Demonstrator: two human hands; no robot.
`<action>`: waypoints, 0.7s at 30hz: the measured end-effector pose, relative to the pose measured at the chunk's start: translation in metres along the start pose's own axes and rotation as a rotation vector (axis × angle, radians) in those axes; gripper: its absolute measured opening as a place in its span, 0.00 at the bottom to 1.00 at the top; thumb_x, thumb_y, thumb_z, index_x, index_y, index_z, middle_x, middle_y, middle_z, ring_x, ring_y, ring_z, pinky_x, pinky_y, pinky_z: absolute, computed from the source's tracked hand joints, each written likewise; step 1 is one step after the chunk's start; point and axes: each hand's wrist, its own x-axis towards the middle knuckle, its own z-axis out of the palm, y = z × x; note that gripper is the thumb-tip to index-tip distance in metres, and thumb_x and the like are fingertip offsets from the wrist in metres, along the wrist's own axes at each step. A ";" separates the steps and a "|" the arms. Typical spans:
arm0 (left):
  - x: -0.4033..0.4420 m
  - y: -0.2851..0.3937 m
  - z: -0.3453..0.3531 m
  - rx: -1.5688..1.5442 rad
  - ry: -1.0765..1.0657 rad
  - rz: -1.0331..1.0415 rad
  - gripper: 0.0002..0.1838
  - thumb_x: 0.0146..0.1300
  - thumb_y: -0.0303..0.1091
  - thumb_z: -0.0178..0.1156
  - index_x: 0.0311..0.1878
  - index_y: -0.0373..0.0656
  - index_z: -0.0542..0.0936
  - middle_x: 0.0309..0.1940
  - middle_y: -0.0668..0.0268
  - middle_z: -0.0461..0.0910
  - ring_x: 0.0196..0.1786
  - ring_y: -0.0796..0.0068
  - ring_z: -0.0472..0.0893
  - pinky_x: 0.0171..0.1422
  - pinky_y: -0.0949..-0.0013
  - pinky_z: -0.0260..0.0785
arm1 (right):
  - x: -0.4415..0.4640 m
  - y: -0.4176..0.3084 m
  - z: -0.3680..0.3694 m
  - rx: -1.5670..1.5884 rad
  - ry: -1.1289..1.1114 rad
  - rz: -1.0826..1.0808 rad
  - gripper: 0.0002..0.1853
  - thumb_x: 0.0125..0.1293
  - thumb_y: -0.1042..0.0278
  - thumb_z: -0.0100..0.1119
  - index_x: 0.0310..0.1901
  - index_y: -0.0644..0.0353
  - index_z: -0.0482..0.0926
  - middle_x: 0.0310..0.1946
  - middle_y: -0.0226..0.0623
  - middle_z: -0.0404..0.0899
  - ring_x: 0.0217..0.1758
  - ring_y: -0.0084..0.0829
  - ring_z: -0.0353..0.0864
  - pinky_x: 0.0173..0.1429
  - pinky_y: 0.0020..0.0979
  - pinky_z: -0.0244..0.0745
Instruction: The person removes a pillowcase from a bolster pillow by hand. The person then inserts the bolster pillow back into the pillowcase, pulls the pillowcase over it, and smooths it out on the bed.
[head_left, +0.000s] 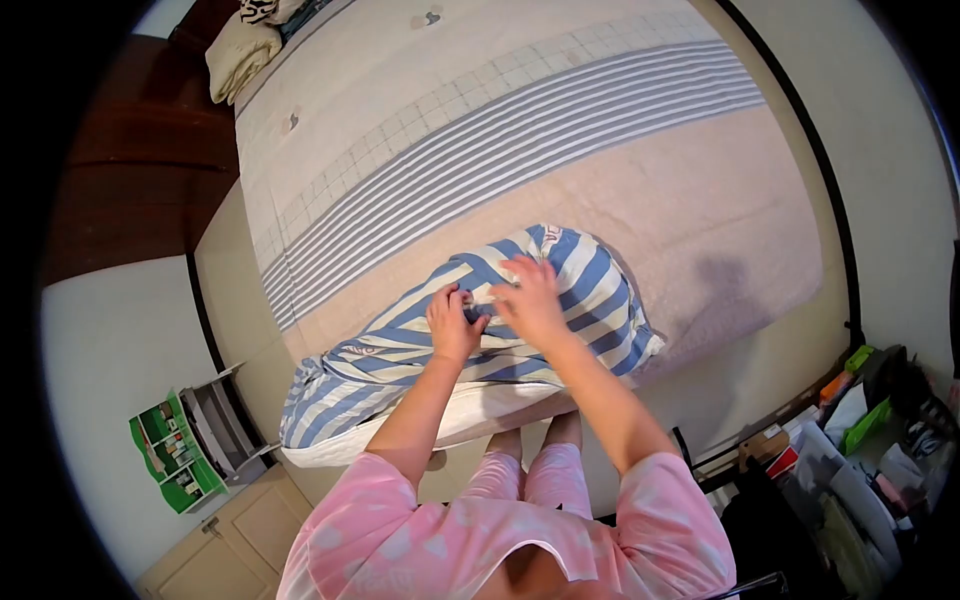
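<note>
A blue and white striped cloth (600, 290) lies bunched at the near edge of the bed, with a white underside or layer (340, 440) showing along its front. Over the middle of the cloth, my left hand (455, 325) has curled fingers around a small pale bit that is too small to make out. Just right of it, my right hand (530, 305) is over the same cloth, its fingers spread and slightly blurred. The two hands are close together, with a narrow gap between them.
The bed (700, 215) has a pale cover with grey stripes. A folded beige blanket (240, 60) lies at its far left corner. A green shelf (175, 455) stands at the lower left, and piled bags and items (880, 440) are at the lower right.
</note>
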 end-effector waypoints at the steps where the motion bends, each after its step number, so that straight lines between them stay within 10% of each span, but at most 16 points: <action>1: -0.002 -0.004 0.001 0.002 -0.027 0.004 0.32 0.35 0.33 0.76 0.47 0.44 0.72 0.53 0.58 0.69 0.58 0.54 0.69 0.61 0.56 0.62 | 0.010 -0.008 0.007 -0.074 -0.111 -0.057 0.09 0.53 0.65 0.60 0.37 0.52 0.83 0.58 0.42 0.69 0.67 0.46 0.62 0.69 0.58 0.48; 6: -0.010 -0.009 0.009 0.006 -0.159 0.018 0.36 0.34 0.38 0.78 0.51 0.46 0.72 0.57 0.53 0.65 0.60 0.50 0.66 0.63 0.55 0.62 | 0.024 0.039 0.041 -0.727 -0.413 0.002 0.14 0.62 0.62 0.50 0.48 0.46 0.80 0.69 0.40 0.58 0.74 0.50 0.48 0.72 0.62 0.38; 8: -0.013 -0.015 0.015 0.034 -0.229 -0.013 0.37 0.35 0.40 0.77 0.51 0.46 0.72 0.57 0.52 0.64 0.61 0.51 0.66 0.65 0.56 0.61 | 0.025 0.064 0.026 -0.699 -0.433 0.198 0.16 0.60 0.65 0.52 0.50 0.46 0.78 0.69 0.41 0.57 0.74 0.51 0.49 0.71 0.64 0.37; 14: -0.006 -0.013 0.022 0.013 -0.345 -0.119 0.26 0.60 0.57 0.58 0.47 0.42 0.77 0.57 0.48 0.66 0.59 0.49 0.67 0.64 0.55 0.63 | 0.011 0.106 -0.011 -0.386 -0.390 0.770 0.32 0.53 0.74 0.56 0.61 0.38 0.66 0.59 0.44 0.66 0.52 0.49 0.76 0.51 0.41 0.76; 21: 0.062 0.001 0.010 0.030 -0.471 -0.006 0.11 0.62 0.37 0.56 0.42 0.42 0.81 0.43 0.54 0.78 0.46 0.53 0.77 0.50 0.58 0.71 | -0.043 0.181 0.009 0.021 -0.227 0.623 0.24 0.59 0.63 0.54 0.60 0.43 0.71 0.60 0.48 0.66 0.55 0.49 0.75 0.56 0.43 0.72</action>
